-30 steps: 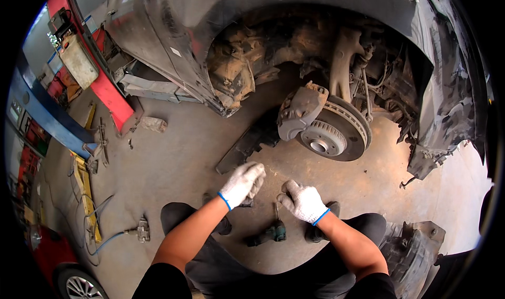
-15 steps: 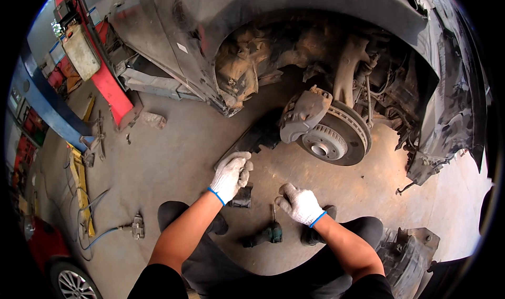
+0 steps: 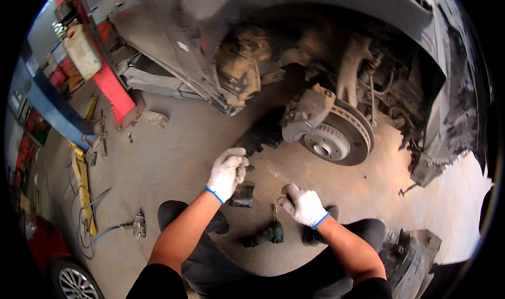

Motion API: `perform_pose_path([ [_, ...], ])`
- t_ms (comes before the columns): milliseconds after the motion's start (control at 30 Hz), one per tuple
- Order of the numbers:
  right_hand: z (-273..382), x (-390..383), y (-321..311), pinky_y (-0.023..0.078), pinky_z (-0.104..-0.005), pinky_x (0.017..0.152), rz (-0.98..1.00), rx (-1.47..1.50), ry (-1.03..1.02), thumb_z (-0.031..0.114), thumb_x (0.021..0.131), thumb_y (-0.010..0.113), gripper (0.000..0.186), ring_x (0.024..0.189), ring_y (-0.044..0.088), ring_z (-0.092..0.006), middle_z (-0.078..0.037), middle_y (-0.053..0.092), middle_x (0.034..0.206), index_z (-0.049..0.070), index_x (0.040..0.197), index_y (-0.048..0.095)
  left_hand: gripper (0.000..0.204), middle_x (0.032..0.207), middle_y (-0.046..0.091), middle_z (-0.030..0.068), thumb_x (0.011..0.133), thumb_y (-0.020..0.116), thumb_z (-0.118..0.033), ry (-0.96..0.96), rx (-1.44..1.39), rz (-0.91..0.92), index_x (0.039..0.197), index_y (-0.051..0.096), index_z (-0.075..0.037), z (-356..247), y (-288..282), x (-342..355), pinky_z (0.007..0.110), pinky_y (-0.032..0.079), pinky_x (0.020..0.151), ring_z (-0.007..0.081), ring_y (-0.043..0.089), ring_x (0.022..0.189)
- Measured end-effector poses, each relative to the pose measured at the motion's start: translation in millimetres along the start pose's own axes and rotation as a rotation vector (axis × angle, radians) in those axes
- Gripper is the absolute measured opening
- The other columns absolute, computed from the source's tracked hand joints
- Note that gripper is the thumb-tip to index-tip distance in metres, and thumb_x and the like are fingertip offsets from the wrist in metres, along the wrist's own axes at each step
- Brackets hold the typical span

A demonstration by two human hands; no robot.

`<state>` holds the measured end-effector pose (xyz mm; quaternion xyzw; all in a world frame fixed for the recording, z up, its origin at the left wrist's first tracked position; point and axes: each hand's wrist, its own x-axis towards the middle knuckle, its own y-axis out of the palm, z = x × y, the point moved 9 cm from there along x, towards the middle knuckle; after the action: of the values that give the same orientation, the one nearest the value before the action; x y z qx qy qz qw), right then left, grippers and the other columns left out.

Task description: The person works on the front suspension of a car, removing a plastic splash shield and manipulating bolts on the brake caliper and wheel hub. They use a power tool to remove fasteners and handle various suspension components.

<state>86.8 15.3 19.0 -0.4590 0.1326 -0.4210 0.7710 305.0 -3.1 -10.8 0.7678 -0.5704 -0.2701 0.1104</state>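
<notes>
My left hand (image 3: 227, 175), in a white knit glove with a blue cuff, is held out over the floor with its fingers curled in. A small dark tip (image 3: 250, 168) shows by its fingertips; what the hand grips, if anything, is hidden. Just beyond it lies a jagged black plastic piece (image 3: 259, 135). My right hand (image 3: 304, 206), gloved alike, is closed with thumb and fingers bent; I cannot make out anything in it. Below and left of it, a green and black cordless drill (image 3: 274, 232) lies on the floor, its thin bit pointing away from me.
Ahead is a car's open wheel arch with a brake disc (image 3: 344, 136) and caliper (image 3: 310, 112). A torn bumper (image 3: 447, 104) hangs at right. A black block-shaped part (image 3: 243, 195) sits between my feet. An air impact wrench (image 3: 139, 225) with hose lies left; a dark car part (image 3: 413, 259) lies right.
My left hand has risen slightly and shifted a little left, and its fingers have turned. My right hand has hardly moved. The whole view has shifted slightly.
</notes>
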Motion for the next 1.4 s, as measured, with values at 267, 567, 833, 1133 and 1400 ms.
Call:
perform_pose_path([
  [267, -14, -7, -17, 0.056, -0.0402, 0.065, -0.116, 0.139, 0.041, 0.023, 0.086, 0.069, 0.066, 0.069, 0.069, -0.032, -0.014, 0.068, 0.086, 0.005, 0.141, 0.038, 0.019, 0.097, 0.065, 0.0154, 0.096, 0.046, -0.002, -0.021, -0.042, 0.073, 0.113, 0.057, -0.003, 19, 15, 10, 0.025, 0.039, 0.04, 0.0131, 0.05, 0.05],
  [567, -28, 1, -46, 0.054, -0.0332, 0.069, -0.307, 0.325, 0.023, 0.018, 0.086, 0.068, 0.034, 0.073, 0.065, -0.0226, -0.012, 0.066, 0.091, 0.001, 0.113, 0.058, 0.023, 0.082, 0.065, 0.0073, 0.101, 0.051, -0.027, -0.35, -0.087, 0.195, 0.109, 0.058, -0.007, 60, 25, -10, 0.024, 0.04, 0.044, 0.0122, 0.054, 0.054],
  [833, 44, 3, -8, 0.051, -0.0441, 0.076, -0.192, -0.115, -0.341, 0.029, 0.07, 0.078, 0.04, 0.089, 0.061, -0.0345, -0.013, 0.063, 0.102, 0.008, 0.101, 0.066, 0.046, 0.094, 0.063, 0.002, 0.097, 0.046, -0.058, -0.543, -0.212, 0.391, 0.105, 0.06, -0.015, 144, 57, -24, 0.035, 0.05, 0.072, 0.0169, 0.059, 0.085],
  [1133, 35, 1, -12, 0.052, -0.0431, 0.075, -0.286, -0.067, -0.343, 0.011, 0.073, 0.072, 0.018, 0.089, 0.063, -0.0342, -0.012, 0.065, 0.095, 0.007, 0.089, 0.066, 0.038, 0.1, 0.062, 0.0014, 0.098, 0.05, -0.053, -0.577, -0.236, 0.369, 0.107, 0.059, -0.017, 132, 81, -39, 0.037, 0.052, 0.079, 0.0166, 0.059, 0.089],
  [1400, 29, 0, -21, 0.053, -0.0419, 0.073, -0.379, 0.044, -0.261, 0.005, 0.074, 0.07, 0.014, 0.084, 0.063, -0.0345, -0.015, 0.064, 0.089, 0.004, 0.087, 0.066, 0.027, 0.084, 0.06, 0.0011, 0.1, 0.051, -0.042, -0.531, -0.13, 0.335, 0.096, 0.058, -0.016, 141, 70, -33, 0.03, 0.043, 0.051, 0.0147, 0.058, 0.07],
])
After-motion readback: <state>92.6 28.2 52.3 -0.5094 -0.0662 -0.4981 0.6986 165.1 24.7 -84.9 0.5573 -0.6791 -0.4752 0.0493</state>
